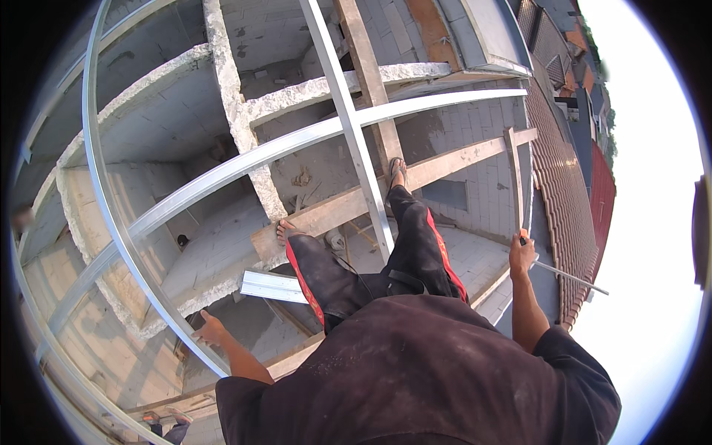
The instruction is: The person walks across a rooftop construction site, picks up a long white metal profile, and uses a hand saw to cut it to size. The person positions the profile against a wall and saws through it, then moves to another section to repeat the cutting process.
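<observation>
My left hand [213,330] reaches out beside a long silver metal channel beam [141,271]. Its thumb stands apart, and its fingertips are at the beam's edge. On the right, my right hand [522,254] is closed around a small thing with an orange end [523,236]. The fingers hide the rest of it. A thin pale rod [571,277] sticks out to the right beyond this hand; whether the hand holds it I cannot tell. My feet, in sandals, stand on a wooden plank [460,159].
Below lie roofless rooms with rough-topped block walls [233,104]. More silver beams [297,141] cross above them, beside an upright-running wooden board [371,89]. A short metal channel piece [273,287] lies near my left knee. Tiled roofs [560,200] drop away at right. Another person's feet [178,415] show at lower left.
</observation>
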The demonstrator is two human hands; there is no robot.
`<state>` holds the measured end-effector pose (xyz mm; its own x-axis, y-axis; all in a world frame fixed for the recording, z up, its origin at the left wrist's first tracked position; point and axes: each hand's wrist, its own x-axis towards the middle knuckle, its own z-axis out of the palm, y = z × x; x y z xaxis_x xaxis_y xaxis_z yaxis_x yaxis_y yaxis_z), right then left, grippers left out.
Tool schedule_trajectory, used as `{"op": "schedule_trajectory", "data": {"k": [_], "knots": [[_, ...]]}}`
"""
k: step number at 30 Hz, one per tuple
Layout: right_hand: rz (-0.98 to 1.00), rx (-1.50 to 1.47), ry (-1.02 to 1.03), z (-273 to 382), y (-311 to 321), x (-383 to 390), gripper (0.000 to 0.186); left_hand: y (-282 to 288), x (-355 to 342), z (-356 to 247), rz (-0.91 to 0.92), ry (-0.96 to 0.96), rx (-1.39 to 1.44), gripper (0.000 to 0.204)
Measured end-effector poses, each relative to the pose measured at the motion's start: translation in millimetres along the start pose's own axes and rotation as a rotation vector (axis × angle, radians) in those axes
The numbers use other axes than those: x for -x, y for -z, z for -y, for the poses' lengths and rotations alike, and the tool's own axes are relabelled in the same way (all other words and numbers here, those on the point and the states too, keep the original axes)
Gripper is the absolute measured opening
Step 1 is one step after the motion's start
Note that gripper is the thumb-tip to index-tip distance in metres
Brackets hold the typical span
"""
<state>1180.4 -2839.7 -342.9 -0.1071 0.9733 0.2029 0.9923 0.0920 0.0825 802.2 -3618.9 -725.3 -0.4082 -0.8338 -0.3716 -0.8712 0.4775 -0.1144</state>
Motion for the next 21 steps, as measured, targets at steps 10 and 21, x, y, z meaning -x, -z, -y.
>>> {"op": "schedule_trajectory", "data": {"k": [10, 21], "knots": [[0.379, -0.508, 0.028, 94.0, -26.8, -29.3, 0.021, -45.0, 379.8, -200.5, 0.596, -1.032, 0.192, 0.098], [0.590, -0.442, 0.341, 129.5, -94.4, -29.7, 0.047, -172.6, 595.8, -357.2, 0.610, -0.863, 0.105, 0.119]]}}
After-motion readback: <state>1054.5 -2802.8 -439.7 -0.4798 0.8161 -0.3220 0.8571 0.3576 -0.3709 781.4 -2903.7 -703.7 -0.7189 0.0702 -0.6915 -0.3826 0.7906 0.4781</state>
